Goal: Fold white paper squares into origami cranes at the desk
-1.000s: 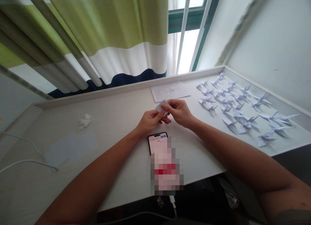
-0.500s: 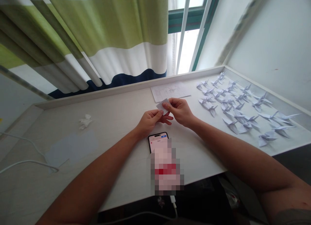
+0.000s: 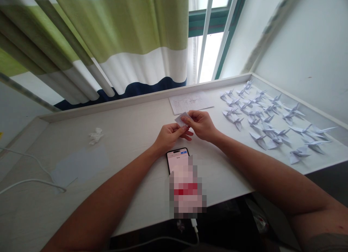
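A small folded piece of white paper [image 3: 181, 118] is pinched between both my hands above the white desk [image 3: 130, 136]. My left hand [image 3: 170, 135] grips its lower edge with thumb and fingers closed. From the right, my right hand [image 3: 200, 124] pinches its top edge. Just below my hands, a phone [image 3: 178, 158] lies face up with its screen lit. Several folded white paper cranes [image 3: 261, 118] are spread in rows on the desk to the right of my right hand.
A printed sheet [image 3: 190, 101] lies beyond my hands by the desk's raised back edge. A crumpled paper scrap [image 3: 95, 135], a flat pale sheet [image 3: 78, 165] and a white cable [image 3: 32, 181] are on the left. A striped curtain [image 3: 108, 45] and a window stand behind the desk.
My fingers have shifted slightly on the folded paper, which sits a little lower and flatter. Nothing else has moved.
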The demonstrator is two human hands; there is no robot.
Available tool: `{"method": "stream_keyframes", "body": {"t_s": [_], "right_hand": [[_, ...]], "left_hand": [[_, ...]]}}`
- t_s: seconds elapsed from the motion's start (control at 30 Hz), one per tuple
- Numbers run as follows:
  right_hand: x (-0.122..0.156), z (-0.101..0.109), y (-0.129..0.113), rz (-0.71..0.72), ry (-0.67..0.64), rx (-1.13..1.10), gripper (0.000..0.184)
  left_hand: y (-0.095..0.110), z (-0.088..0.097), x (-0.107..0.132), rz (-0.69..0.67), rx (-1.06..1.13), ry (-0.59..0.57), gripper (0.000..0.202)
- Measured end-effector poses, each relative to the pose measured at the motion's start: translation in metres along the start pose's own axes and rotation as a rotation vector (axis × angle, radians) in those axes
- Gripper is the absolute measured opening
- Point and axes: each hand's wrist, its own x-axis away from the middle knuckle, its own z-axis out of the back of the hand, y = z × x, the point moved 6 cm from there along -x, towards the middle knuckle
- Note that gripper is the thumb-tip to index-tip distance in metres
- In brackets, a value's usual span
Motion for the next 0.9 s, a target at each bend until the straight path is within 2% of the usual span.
{"method": "stream_keyframes", "body": {"t_s": [0.2,0.37,0.53,0.7,0.9], "right_hand": [[0.0007,-0.0018,0.0028,-0.019,-0.008,-0.025,0.053],[-0.0003,-0.0039,0.0052,-0.049,-0.046,-0.07,0.055],[-0.0007,-0.0038,0.0063,-0.057,-0.092,-0.07,0.054],[0.0012,-0.007,0.0055,-0.073,-0.14,-0.093,0.05],[-0.0001,-0.0039,0.0023,-0.035,-0.108,-0.013,0.056]], "left_hand": [[0.001,0.0011,0.0006,0.023,0.062,-0.023,0.04],[-0.0016,0.0044,-0.0012,0.009,0.08,0.016,0.041],[0.0014,0.0072,-0.0005,-0.036,0.016,0.067,0.042],[0.0044,0.0061,0.0008,-0.073,-0.061,0.063,0.041],[0.0057,0.0039,0.0006,-0.059,-0.09,0.049,0.043]]}}
